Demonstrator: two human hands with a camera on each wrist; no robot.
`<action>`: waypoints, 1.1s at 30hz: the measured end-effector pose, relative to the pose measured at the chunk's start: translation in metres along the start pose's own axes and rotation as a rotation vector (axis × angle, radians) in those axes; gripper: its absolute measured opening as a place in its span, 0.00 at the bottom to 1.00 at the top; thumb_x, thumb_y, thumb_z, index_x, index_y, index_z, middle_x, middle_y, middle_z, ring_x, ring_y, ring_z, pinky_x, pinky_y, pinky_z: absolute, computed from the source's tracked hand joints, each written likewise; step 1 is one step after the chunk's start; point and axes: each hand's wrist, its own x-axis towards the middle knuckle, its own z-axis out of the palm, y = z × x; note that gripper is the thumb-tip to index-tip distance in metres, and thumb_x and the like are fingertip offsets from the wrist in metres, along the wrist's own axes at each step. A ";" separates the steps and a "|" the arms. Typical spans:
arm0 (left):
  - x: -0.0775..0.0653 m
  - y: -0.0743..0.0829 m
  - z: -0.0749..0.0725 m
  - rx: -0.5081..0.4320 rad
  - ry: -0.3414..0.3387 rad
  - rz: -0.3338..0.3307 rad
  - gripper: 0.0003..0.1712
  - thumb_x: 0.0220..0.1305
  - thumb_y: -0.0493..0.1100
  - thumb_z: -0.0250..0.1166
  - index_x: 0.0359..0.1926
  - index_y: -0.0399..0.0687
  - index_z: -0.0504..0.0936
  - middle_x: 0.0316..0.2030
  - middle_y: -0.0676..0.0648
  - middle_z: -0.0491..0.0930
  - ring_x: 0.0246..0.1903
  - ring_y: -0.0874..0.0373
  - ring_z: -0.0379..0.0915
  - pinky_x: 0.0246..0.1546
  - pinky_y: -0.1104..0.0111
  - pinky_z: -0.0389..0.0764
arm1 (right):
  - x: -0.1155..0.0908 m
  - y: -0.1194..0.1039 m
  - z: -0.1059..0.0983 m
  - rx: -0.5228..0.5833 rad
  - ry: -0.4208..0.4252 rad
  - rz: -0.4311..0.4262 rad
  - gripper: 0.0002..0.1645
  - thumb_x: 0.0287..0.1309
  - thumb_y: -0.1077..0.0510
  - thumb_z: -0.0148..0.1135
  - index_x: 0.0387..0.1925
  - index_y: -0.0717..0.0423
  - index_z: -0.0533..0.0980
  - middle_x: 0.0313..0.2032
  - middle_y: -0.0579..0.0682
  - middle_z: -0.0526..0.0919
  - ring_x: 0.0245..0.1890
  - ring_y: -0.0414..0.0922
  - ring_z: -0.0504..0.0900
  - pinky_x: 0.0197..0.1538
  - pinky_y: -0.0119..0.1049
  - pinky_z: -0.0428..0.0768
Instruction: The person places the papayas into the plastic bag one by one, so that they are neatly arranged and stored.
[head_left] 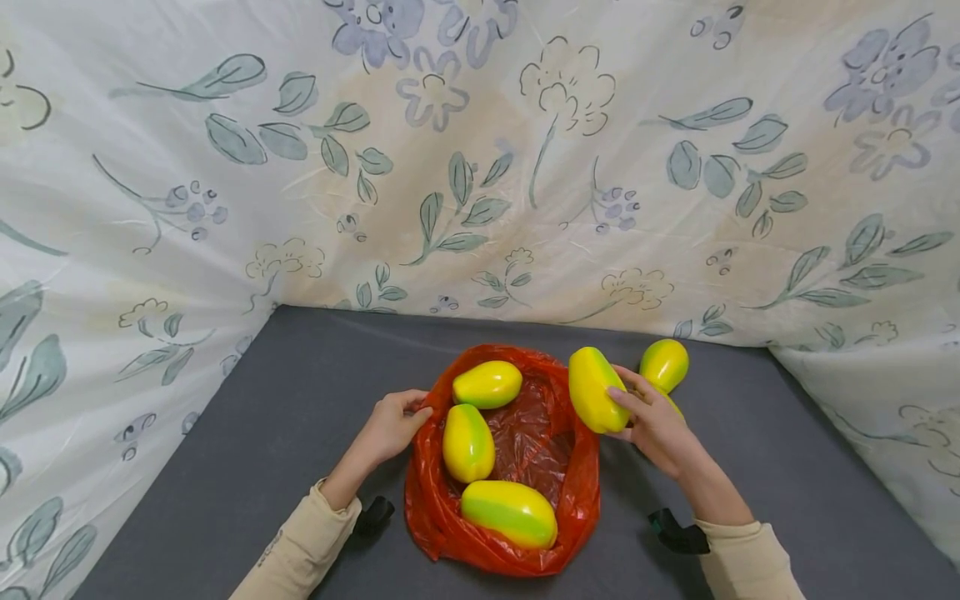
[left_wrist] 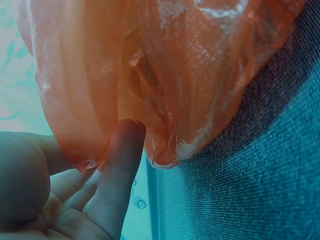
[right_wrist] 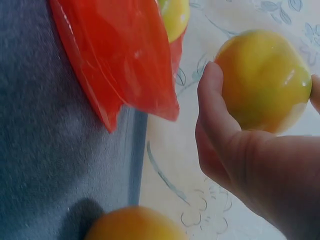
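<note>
A red plastic bag stands with its mouth spread on the dark surface. Inside it lie three glossy yellow-green papayas, one at the back, one at the left and one at the front. My left hand pinches the bag's left rim between thumb and fingers; the left wrist view shows the thin film at the fingertips. In my right hand another papaya is gripped, raised by the bag's right rim. The right wrist view shows this papaya between thumb and fingers.
Behind my right hand, another papaya lies on the dark grey cloth, with a further yellow one partly hidden by the hand. Floral curtains hang at the back and both sides. Black wrist devices sit under the sleeves.
</note>
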 end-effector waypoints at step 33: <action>0.000 -0.002 0.002 0.006 -0.002 -0.012 0.14 0.63 0.34 0.63 0.50 0.36 0.81 0.35 0.48 0.82 0.32 0.56 0.78 0.32 0.64 0.79 | 0.002 0.038 0.054 -0.085 -0.197 0.048 0.39 0.67 0.52 0.56 0.71 0.58 0.50 0.58 0.64 0.62 0.48 0.52 0.74 0.49 0.45 0.77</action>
